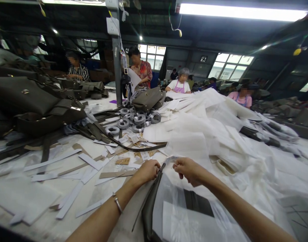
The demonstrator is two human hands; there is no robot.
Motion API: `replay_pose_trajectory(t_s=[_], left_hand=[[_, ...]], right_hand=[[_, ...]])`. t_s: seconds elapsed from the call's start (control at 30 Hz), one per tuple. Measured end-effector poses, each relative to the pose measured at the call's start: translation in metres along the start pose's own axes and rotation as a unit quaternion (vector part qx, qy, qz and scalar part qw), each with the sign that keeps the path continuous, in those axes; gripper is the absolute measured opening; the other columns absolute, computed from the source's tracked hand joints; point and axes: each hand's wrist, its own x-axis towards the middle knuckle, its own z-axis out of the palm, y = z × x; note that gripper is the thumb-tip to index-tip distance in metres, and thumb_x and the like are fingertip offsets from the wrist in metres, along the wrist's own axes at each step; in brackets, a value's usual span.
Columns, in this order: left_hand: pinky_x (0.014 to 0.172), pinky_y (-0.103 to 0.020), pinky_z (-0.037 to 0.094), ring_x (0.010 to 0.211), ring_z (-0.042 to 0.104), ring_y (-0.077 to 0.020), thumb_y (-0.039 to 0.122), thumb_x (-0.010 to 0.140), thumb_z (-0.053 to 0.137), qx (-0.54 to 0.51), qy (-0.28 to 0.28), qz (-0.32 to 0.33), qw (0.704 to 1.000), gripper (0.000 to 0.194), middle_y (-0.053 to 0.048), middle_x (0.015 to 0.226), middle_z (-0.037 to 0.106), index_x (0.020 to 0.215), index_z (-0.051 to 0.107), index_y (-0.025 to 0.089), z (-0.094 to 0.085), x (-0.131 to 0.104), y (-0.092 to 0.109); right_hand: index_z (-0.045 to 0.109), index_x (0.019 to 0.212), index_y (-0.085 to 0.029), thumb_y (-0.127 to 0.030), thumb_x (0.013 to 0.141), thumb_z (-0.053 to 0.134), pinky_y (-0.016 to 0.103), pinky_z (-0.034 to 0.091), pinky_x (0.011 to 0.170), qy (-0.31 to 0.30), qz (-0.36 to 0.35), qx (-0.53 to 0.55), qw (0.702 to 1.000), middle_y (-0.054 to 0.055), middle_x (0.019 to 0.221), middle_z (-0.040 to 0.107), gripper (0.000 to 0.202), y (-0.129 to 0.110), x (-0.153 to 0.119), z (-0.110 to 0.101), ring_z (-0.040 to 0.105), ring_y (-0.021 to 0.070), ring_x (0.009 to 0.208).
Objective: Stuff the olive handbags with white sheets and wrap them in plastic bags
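A dark olive bag [151, 208] stands at the table's front edge, its side facing me. Clear plastic film and white foam sheet [174, 220] lie against its right side, with a dark panel [198, 202] showing through. My left hand [149, 170] is closed at the bag's top edge, fingers pinched on it. Just right of that edge, my right hand [188, 170] is curled, thumb and fingers close together near a piece of clear plastic [171, 159]. What lies inside its fingers is hidden.
White foam sheets [194, 134] are heaped to the right. Rolled straps [123, 123], cardboard strips [90, 162] and a brown tag [123, 161] litter the table. Dark bags [30, 94] pile up at left. A metal post [116, 64] rises mid-table; several people work beyond.
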Motion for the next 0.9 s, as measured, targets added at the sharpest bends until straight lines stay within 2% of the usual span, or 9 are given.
replay_pose_trajectory(t_s=[0.1,0.23,0.3,0.43,0.53,0.67,0.77,0.83,0.9], left_hand=[[0.051,-0.026,0.047,0.05,0.057,-0.0161,0.018,0.076,0.047,-0.037,-0.042,-0.011,0.998,0.025,0.0,0.056,0.057,0.085,0.07,0.015,0.008,0.005,-0.006],[0.05,-0.027,0.049,0.048,0.057,-0.0158,0.025,0.08,0.047,-0.06,-0.058,0.004,0.996,0.036,0.0,0.059,0.06,0.106,0.07,0.014,0.009,0.008,-0.011],[0.053,-0.028,0.05,0.051,0.059,-0.0164,0.026,0.082,0.047,-0.054,-0.04,0.031,0.997,0.039,-0.002,0.065,0.064,0.112,0.068,0.016,0.01,0.009,-0.013],[0.075,-0.027,0.049,0.079,0.064,-0.0185,0.019,0.077,0.054,-0.011,0.028,0.104,0.994,0.028,-0.003,0.085,0.068,0.097,0.074,0.02,0.011,0.012,-0.015],[0.078,-0.026,0.045,0.083,0.061,-0.0184,0.013,0.075,0.055,0.021,0.062,0.125,0.99,0.02,-0.002,0.082,0.067,0.082,0.073,0.019,0.013,0.014,-0.016],[0.073,-0.027,0.04,0.076,0.057,-0.0185,0.01,0.074,0.056,0.062,0.097,0.119,0.986,0.013,-0.002,0.075,0.063,0.073,0.066,0.019,0.014,0.012,-0.019],[0.074,-0.029,0.037,0.078,0.055,-0.0196,0.013,0.079,0.054,0.076,0.11,0.112,0.985,0.011,-0.003,0.078,0.061,0.076,0.063,0.02,0.014,0.008,-0.018],[0.074,-0.03,0.035,0.077,0.053,-0.0194,0.014,0.081,0.052,0.068,0.121,0.101,0.985,0.01,-0.003,0.079,0.059,0.079,0.06,0.02,0.013,0.007,-0.017],[0.071,-0.029,0.034,0.073,0.051,-0.018,0.015,0.08,0.051,0.045,0.121,0.087,0.988,0.009,-0.001,0.075,0.056,0.075,0.056,0.02,0.012,0.009,-0.015]], right_hand=[[0.059,0.059,-0.017,-0.011,0.061,0.062,0.016,0.023,0.031,-0.078,0.035,-0.017,0.996,-0.004,0.038,0.054,0.007,0.007,0.03,0.006,0.037,0.0065,0.027],[0.061,0.068,-0.017,-0.018,0.068,0.053,0.016,0.031,0.034,-0.169,0.061,0.037,0.983,-0.003,0.049,0.059,0.009,0.012,0.048,0.014,0.044,0.0072,0.033],[0.061,0.074,-0.017,-0.02,0.07,0.049,0.016,0.038,0.039,-0.203,0.06,0.078,0.974,-0.003,0.055,0.059,0.013,0.013,0.053,0.013,0.05,0.0067,0.039],[0.059,0.082,-0.015,-0.018,0.066,0.053,0.021,0.051,0.052,-0.272,0.064,0.118,0.953,0.0,0.067,0.064,0.017,0.018,0.065,0.003,0.062,0.0096,0.051],[0.06,0.086,-0.014,-0.018,0.064,0.059,0.024,0.053,0.054,-0.308,0.062,0.118,0.942,0.002,0.07,0.066,0.022,0.022,0.072,-0.001,0.065,0.0129,0.056],[0.064,0.085,-0.013,-0.023,0.064,0.068,0.022,0.051,0.053,-0.319,0.044,0.112,0.94,0.001,0.068,0.066,0.024,0.021,0.07,-0.002,0.064,0.0118,0.056],[0.067,0.088,-0.014,-0.028,0.063,0.076,0.022,0.049,0.058,-0.305,0.014,0.091,0.948,0.0,0.069,0.066,0.03,0.016,0.06,-0.008,0.063,0.0119,0.06],[0.067,0.096,-0.015,-0.023,0.06,0.077,0.023,0.048,0.06,-0.269,-0.015,0.036,0.962,-0.001,0.069,0.066,0.039,0.013,0.052,-0.014,0.062,0.0131,0.062],[0.067,0.102,-0.017,-0.014,0.057,0.074,0.023,0.045,0.059,-0.195,-0.046,-0.065,0.978,-0.002,0.068,0.066,0.045,0.011,0.044,-0.017,0.06,0.0143,0.063]])
